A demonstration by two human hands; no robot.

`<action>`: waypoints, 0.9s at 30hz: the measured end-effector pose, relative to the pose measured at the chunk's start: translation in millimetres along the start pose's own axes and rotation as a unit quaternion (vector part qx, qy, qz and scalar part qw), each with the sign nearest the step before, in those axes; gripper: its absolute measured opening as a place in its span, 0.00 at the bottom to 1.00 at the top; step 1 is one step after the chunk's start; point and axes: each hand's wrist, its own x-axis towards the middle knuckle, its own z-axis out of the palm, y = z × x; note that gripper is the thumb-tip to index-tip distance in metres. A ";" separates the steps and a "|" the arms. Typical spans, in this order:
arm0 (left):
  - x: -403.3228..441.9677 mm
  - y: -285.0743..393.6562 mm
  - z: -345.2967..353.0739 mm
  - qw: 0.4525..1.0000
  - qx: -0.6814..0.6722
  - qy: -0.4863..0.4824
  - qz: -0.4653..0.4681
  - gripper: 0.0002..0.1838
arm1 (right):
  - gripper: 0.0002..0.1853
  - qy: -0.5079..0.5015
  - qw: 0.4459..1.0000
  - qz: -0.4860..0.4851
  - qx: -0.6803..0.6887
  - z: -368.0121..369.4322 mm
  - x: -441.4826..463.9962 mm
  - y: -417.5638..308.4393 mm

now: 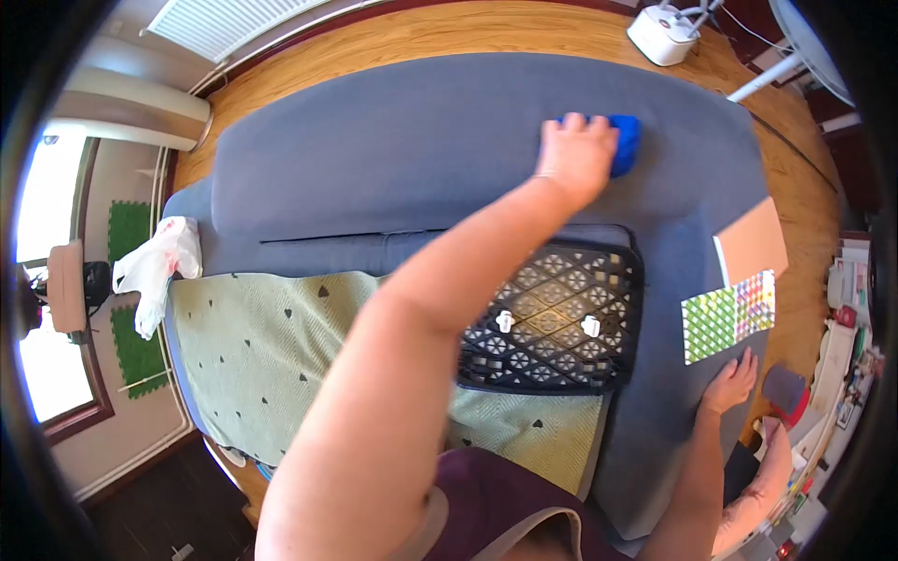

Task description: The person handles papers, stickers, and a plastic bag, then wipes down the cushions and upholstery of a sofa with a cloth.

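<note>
My left hand (577,159) reaches across to the far side of a grey-blue sofa (374,140). Its fingers are curled over a blue cloth (625,145) that is pressed against the upholstery. Resting on the sofa's right end, my right hand (730,383) lies flat with fingers stretched out and nothing held. Just beyond its fingertips is a green and multicoloured checked booklet (711,323), touching a tan, plain-covered one (753,243). A black lattice plastic crate (561,365) with two white clips sits on the seat, partly behind my left forearm.
A pale green patterned cover (253,346) spreads over the seat. At the left end hangs a white plastic bag (164,262). A white appliance (662,35) stands on the wooden floor behind. Cluttered shelving (832,383) lines the right side; a radiator (234,28) is at upper left.
</note>
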 end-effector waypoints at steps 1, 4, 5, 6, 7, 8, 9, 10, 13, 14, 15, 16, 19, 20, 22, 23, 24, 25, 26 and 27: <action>-19.7 -36.8 -15.7 0.999 0.022 -0.022 -0.031 0.19 | 0.22 -0.005 1.000 0.008 -0.003 0.4 -1.7 2.0; -111.6 -179.8 -47.0 0.985 0.105 0.015 -0.135 0.21 | 0.22 -0.020 0.999 0.010 -0.026 2.6 -4.1 9.3; -147.2 -230.7 -54.9 0.975 0.144 0.024 -0.166 0.22 | 0.22 -0.023 0.998 0.015 -0.050 4.1 -2.1 9.7; -182.5 -275.4 -64.4 0.959 0.183 0.035 -0.214 0.22 | 0.22 -0.016 0.999 0.004 -0.043 7.6 1.4 6.7; -215.0 -322.0 -70.6 0.938 0.210 0.025 -0.275 0.21 | 0.23 -0.037 0.997 0.019 -0.060 9.5 2.5 6.3; -241.2 -359.4 -81.4 0.911 0.236 0.000 -0.338 0.21 | 0.23 -0.058 0.995 0.036 -0.079 7.1 1.6 10.7; -255.1 -373.4 -102.0 0.878 0.235 -0.014 -0.418 0.19 | 0.23 -0.070 0.996 0.033 -0.042 5.3 5.0 10.8; -269.7 -402.3 -107.4 0.852 0.220 0.011 -0.475 0.18 | 0.23 -0.056 0.997 0.032 -0.035 16.0 20.8 23.0; -236.9 -397.4 -116.6 0.823 0.143 0.001 -0.549 0.19 | 0.21 -0.116 0.986 0.012 0.116 13.1 28.2 50.2; -215.6 -366.0 -111.9 0.830 0.123 0.015 -0.544 0.19 | 0.20 -0.028 0.993 0.011 0.115 -50.5 44.9 -32.8; -187.0 -324.1 -117.1 0.859 0.099 -0.013 -0.502 0.19 | 0.19 -0.032 0.971 -0.008 0.237 -93.4 63.8 -108.8; -166.7 -291.4 -97.0 0.908 0.114 0.028 -0.401 0.18 | 0.19 0.002 0.929 0.010 0.371 -90.0 70.1 -162.8; -104.1 -183.9 -75.1 0.988 0.024 -0.021 -0.153 0.13 | 0.18 -0.020 0.913 -0.290 0.287 -159.3 99.7 -395.4; -102.3 -172.6 -41.9 0.992 0.061 0.090 -0.061 0.12 | 0.19 -0.019 0.895 -0.341 0.288 -150.2 109.9 -446.4; -113.4 -206.3 -47.2 0.989 0.027 0.129 -0.061 0.13 | 0.24 -0.061 0.908 -0.357 0.210 -120.2 121.5 -518.3; -131.5 -238.4 -67.1 0.993 0.008 0.061 -0.098 0.13 | 0.26 -0.100 0.922 -0.325 0.183 -95.2 128.1 -537.9; -152.3 -270.2 -83.9 0.991 -0.016 -0.008 -0.135 0.13 | 0.27 -0.140 0.933 -0.294 0.151 -71.7 134.4 -545.3; -174.8 -311.6 -93.5 0.986 0.007 0.007 -0.169 0.13 | 0.29 -0.158 0.940 -0.267 0.140 -57.0 132.6 -547.6; -195.6 -353.9 -107.2 0.968 0.012 0.028 -0.251 0.08 | 0.29 -0.163 0.937 -0.273 0.142 -49.5 129.1 -552.0; -221.1 -395.0 -120.7 0.951 0.070 0.043 -0.299 0.08 | 0.29 -0.124 0.945 -0.269 0.140 -44.5 127.3 -553.4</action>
